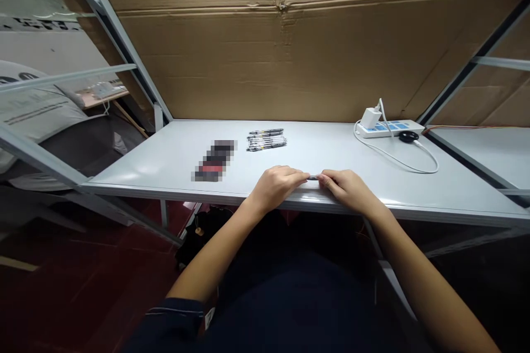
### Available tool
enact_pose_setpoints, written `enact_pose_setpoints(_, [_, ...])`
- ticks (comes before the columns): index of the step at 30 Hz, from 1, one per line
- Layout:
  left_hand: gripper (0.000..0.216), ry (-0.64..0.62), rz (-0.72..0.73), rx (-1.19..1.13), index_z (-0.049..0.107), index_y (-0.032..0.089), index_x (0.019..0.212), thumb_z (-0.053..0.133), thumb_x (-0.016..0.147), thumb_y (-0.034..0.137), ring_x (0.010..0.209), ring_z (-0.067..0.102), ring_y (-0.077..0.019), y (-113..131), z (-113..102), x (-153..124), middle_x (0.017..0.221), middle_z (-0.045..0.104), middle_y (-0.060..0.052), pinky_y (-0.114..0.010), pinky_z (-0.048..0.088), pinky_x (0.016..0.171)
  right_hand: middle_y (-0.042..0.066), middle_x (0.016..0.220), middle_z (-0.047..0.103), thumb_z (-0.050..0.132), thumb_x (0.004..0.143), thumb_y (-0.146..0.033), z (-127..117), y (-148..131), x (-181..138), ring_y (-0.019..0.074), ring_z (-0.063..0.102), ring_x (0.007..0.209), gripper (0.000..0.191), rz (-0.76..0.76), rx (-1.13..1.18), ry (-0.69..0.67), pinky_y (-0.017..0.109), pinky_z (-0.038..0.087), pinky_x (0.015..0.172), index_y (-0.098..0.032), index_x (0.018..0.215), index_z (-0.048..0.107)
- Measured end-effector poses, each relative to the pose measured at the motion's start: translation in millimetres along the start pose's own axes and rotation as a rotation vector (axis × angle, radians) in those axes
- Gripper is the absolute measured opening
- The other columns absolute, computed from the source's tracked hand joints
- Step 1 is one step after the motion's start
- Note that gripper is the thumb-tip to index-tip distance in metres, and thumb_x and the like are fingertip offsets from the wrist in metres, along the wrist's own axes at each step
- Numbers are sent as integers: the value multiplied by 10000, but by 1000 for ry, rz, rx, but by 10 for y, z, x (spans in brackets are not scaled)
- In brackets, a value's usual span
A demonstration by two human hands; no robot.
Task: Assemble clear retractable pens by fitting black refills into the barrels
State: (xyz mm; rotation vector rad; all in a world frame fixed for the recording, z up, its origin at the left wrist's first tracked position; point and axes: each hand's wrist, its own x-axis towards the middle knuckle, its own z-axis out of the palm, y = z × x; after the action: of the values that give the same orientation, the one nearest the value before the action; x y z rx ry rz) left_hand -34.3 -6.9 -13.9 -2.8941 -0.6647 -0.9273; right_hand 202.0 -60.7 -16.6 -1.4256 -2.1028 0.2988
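Note:
Near the front edge of the white table point(331, 146), my left hand point(278, 181) and my right hand point(345, 186) face each other. Both are closed on a thin dark pen point(313, 178) held level between them. Only its short middle part shows; the fingers cover both ends. Just beyond my left hand lies a group of several pens point(266, 140), side by side, with clear barrels and dark parts. A blurred-out dark item with a red band point(214, 162) rests to the left of the pens.
At the back right sits a white power strip point(389, 129) with a white charger point(370, 118) plugged in. A white cable point(409, 168) loops over the tabletop beside a round black piece point(408, 137). Cardboard point(290, 66) walls the back, between grey metal posts point(124, 38).

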Motion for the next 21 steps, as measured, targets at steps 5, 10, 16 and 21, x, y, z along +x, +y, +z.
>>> enact_pose_setpoints(5, [167,37,-56,8,756,211,1100,620,1012,253,892,771,-192,2,39,15,1055,808,-43,-270,581,747,109,1130,753,492,1038,-404,41,-27,-7,257,713,919,294,-107,-44,55,374,545,780,-241,1187,686])
enact_pose_setpoints(10, [225,63,-135,-25,716,164,1170,642,1006,299,947,755,-211,-61,-105,173,1069,792,-78,-316,598,837,111,1081,769,506,1022,-291,-34,26,230,293,702,949,253,-181,-187,46,420,521,836,-266,1146,725])
enact_pose_setpoints(16, [314,376,-179,66,722,269,1210,454,1053,222,1242,644,-227,306,-275,151,1339,694,-66,-399,544,1078,50,1031,779,621,956,-268,-320,347,1305,266,688,834,185,-93,-254,-34,340,450,688,-285,1116,712])
enact_pose_setpoints(21, [323,-94,429,22,683,547,1253,527,973,503,1365,588,-185,688,-75,-125,1413,655,113,-289,677,717,18,989,782,680,919,-292,-203,295,2348,226,665,796,134,-97,-327,-98,301,390,629,-289,1043,729])
